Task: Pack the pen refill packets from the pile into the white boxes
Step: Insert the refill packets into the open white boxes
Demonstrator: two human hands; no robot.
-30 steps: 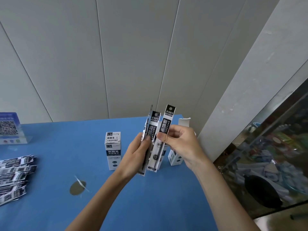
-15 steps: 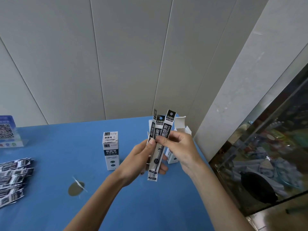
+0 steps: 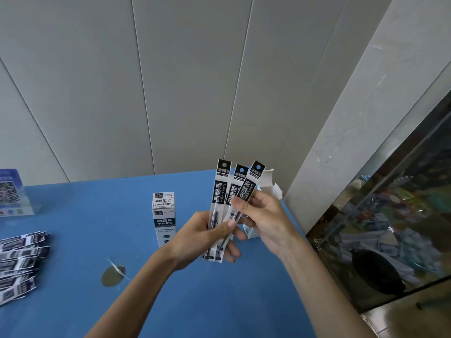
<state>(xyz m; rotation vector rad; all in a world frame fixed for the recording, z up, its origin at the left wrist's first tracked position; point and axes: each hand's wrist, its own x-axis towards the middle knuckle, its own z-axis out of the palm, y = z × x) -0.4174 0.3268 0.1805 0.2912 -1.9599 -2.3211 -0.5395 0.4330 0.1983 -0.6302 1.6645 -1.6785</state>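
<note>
Three pen refill packets [image 3: 220, 191] with black labels stand fanned out above the blue table [image 3: 80, 215]. My left hand [image 3: 200, 237] grips their lower halves, thumb across the front. My right hand [image 3: 263, 218] pinches the rightmost packet [image 3: 251, 186] near its middle. Behind my right hand stands an open white box [image 3: 269, 184], flaps up, mostly hidden. A shut white box [image 3: 164, 215] stands upright left of my hands. The pile of refill packets [image 3: 19, 262] lies at the table's left edge.
A QR-code stand [image 3: 12, 193] sits at the far left by the grey panel wall. A worn patch with a scrap [image 3: 113, 275] marks the table in front. A glass case [image 3: 390, 228] full of goods borders the table's right side.
The packets have spread from a tight bundle into a fan. My right hand has drawn the rightmost packet outward, and both hands sit slightly lower and closer to me.
</note>
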